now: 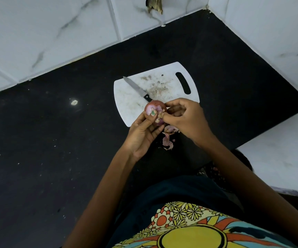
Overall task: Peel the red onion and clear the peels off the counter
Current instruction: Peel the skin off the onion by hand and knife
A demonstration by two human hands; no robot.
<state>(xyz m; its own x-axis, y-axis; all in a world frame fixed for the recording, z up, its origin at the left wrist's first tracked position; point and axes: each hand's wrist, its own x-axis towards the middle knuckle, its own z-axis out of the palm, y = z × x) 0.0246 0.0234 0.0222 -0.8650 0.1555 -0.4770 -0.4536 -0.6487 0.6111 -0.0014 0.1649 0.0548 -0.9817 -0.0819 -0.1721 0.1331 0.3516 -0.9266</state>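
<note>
From the head view, the red onion (155, 111) is held up above the near edge of the white cutting board (132, 106), between both hands. The left hand (142, 135) cups it from below and the left, its fingers (156, 128) curled closed around the underside and the thumb pressed on the pale, partly stripped face. The right hand (185, 117) comes in from the right, its fingers bent and pinched closed on a loose flap of skin at the onion's right side; exactly which fingertips hold the flap cannot be told, as they overlap. Just below the hands, a small heap of purple-pink peels (168, 138) lies on the black counter (55, 140), right at the board's near edge. On the board, a knife (137, 88) with a black handle lies slanted, blade tip toward the board's far left corner and handle end hidden behind the onion. Brown crumbs and scraps are scattered over the middle of the board, near its handle slot (183, 83). White marbled tiles (55, 33) run along the counter's far edge and right side.
</note>
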